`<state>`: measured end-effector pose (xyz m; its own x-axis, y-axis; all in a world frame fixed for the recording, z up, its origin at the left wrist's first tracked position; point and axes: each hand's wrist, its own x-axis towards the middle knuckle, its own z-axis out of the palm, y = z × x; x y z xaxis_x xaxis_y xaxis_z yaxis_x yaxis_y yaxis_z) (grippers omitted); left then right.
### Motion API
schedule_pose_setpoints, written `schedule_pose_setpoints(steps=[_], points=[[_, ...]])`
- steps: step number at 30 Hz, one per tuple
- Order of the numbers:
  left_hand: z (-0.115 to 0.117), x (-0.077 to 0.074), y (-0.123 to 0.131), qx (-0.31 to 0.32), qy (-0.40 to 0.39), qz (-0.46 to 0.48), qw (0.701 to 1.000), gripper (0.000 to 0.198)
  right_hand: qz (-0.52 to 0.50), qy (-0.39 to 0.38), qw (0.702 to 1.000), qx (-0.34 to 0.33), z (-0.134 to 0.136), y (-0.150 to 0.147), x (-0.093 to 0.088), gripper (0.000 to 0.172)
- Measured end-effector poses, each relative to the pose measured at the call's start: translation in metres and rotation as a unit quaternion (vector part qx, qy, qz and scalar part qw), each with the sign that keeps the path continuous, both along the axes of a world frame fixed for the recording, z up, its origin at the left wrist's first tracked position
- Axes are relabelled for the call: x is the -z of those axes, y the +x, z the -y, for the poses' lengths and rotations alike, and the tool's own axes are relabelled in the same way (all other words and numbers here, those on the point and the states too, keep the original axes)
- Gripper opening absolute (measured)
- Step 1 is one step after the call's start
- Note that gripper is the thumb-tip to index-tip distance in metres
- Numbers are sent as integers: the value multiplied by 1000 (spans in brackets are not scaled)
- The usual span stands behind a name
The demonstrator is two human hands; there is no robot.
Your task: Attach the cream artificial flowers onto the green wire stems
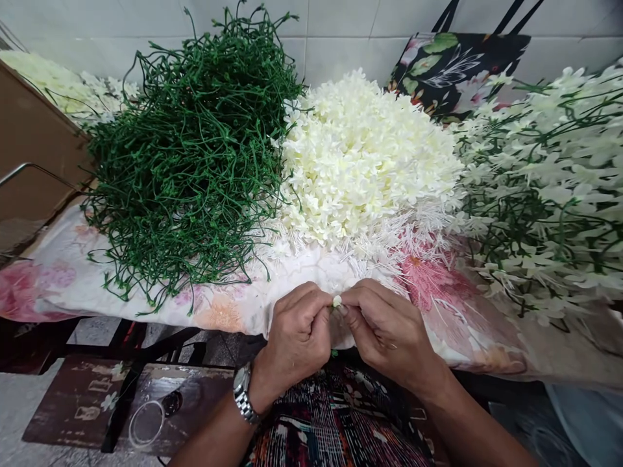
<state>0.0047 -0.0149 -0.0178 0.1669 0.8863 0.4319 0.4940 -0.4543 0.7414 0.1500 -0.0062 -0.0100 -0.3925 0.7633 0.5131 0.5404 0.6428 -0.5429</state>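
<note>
My left hand (302, 331) and my right hand (392, 327) meet at the front edge of the cloth-covered table, both closed in a pinch. A small white artificial flower (337, 301) shows between the fingertips, with my right thumb and forefinger on it. My left fingers close on what looks like a green plastic stem, mostly hidden; a bit of green (333, 353) shows below the hand. Beyond my hands lie a heap of green plastic stems (195, 149) on the left and a pile of loose white flower heads (360, 162) in the middle.
Stems with white flowers on them (549, 194) are heaped at the right. A cardboard box (39, 143) stands at the left edge, and a black floral bag (457, 71) leans on the tiled wall. A brown wooden stool (185, 402) below holds a clear ring (146, 425).
</note>
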Motion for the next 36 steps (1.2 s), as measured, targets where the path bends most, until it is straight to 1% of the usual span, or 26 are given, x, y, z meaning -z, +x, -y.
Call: schedule_pose_setpoints(steps=[3, 7, 11, 14, 16, 19, 20, 23, 24, 28, 32, 36], points=[[-1, 3, 0, -6, 1, -1, 1000, 22, 4, 7, 1000, -2, -2, -3, 3, 16], [-2, 2, -1, -12, -1, 4, 1000, 22, 22, 21, 1000, 2, -3, -4, 3, 16], [-2, -1, -3, -1, -38, 62, 997, 19, 13, 11, 1000, 2, -1, -2, -3, 10], [-2, -3, -5, 4, -56, 94, 994, 20, 25, -9, 1000, -1, 0, 1, -11, 8], [-1, -4, -5, 5, -53, 103, 993, 20, 33, -21, 999, -6, 1, 4, -15, 13], [-1, -3, -6, 8, -41, 108, 993, 20, 34, -23, 999, -14, 2, 10, -21, 26], [-1, -2, -6, 8, -36, 107, 994, 20, 31, -19, 999, -14, 3, 11, -23, 26], [0, -1, -5, 11, -19, 95, 995, 20, 24, 5, 1000, -4, 3, 14, -25, 15], [0, -1, -4, 12, -13, 89, 996, 20, 29, 16, 999, -4, 2, 14, -24, 12], [2, 0, -3, 15, 12, 60, 998, 19, 70, 47, 996, -19, 1, 11, -18, 11], [2, 2, -3, 17, 20, 35, 999, 19, 82, 45, 995, -23, 0, 9, -9, 12], [2, 4, -3, 16, 19, 20, 999, 19, 70, 32, 996, -35, -2, 7, -3, 12]])
